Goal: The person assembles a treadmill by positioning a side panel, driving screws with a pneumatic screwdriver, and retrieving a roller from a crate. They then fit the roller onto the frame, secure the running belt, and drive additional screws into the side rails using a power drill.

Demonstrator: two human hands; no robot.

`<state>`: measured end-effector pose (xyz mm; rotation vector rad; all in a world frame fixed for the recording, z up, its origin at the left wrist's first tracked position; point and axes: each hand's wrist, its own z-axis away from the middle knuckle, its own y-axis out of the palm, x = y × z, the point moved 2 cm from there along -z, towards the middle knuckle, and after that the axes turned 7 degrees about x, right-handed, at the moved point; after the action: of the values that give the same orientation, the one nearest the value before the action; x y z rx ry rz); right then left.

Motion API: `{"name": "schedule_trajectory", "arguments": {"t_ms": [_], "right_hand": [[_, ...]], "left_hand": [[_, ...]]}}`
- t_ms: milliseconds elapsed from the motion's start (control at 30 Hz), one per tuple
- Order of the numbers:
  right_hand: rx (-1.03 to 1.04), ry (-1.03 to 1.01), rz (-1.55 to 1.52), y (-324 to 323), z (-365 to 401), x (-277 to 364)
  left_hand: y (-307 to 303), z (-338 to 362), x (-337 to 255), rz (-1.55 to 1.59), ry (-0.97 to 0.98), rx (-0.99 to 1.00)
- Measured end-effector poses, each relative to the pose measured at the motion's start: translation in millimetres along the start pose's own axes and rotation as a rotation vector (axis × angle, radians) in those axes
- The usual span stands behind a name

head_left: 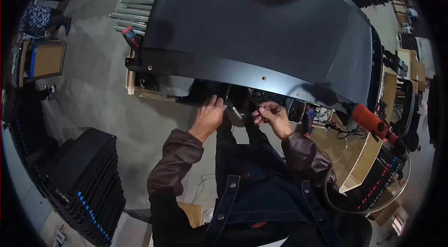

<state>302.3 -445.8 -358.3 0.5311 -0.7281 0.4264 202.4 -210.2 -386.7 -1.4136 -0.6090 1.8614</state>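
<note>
A large black panel lies across the bench, its curved front edge toward me. Just below that edge, my left hand reaches over a dark bin; its fingers are bent and pressed together, and their tips are too dark to make out. My right hand is closed in a pinch over bins of small dark parts, on something I cannot make out. Between the hands is a small silvery cylinder, nearest to my left fingertips.
A red power tool with a hose is at the right. A red-and-black-handled tool stands at the panel's left corner, near metal tubes. Stacked black parts stand lower left. Another person is at the upper left.
</note>
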Motion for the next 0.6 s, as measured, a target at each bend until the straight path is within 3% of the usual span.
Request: {"name": "schedule_trajectory", "arguments": {"t_ms": [33,67,100,167,200,333,400,600], "right_hand": [[0.021,-0.039,-0.019,-1.1,11.2,8.1],[0.044,-0.076,-0.039,-1.7,23.4,15.1],[0.060,-0.123,-0.034,-2.2,34.8,23.3],[0.073,-0.176,-0.004,-1.0,55.6,43.6],[0.080,-0.208,0.028,-2.5,64.7,49.8],[0.092,-0.299,0.089,-20.9,93.3,59.6],[0.127,-0.354,0.109,-27.7,106.1,67.0],[0.134,-0.383,-0.006,-58.5,138.8,76.8]], "left_hand": [[-1.1,6.3,-14.3,0.266,-0.190,0.080],[-5.2,10.5,-31.9,0.316,0.009,-0.134],[-4.7,15.9,-50.2,0.303,0.019,-0.140],[-6.3,24.2,-94.2,1.077,-0.112,-0.008],[-6.2,26.9,-116.1,1.297,-0.183,0.027],[10.2,28.9,-179.4,1.479,-0.206,0.031],[14.6,26.6,-202.1,1.539,-0.152,-0.074],[36.3,17.2,-237.0,1.436,-0.120,-0.181]]}}
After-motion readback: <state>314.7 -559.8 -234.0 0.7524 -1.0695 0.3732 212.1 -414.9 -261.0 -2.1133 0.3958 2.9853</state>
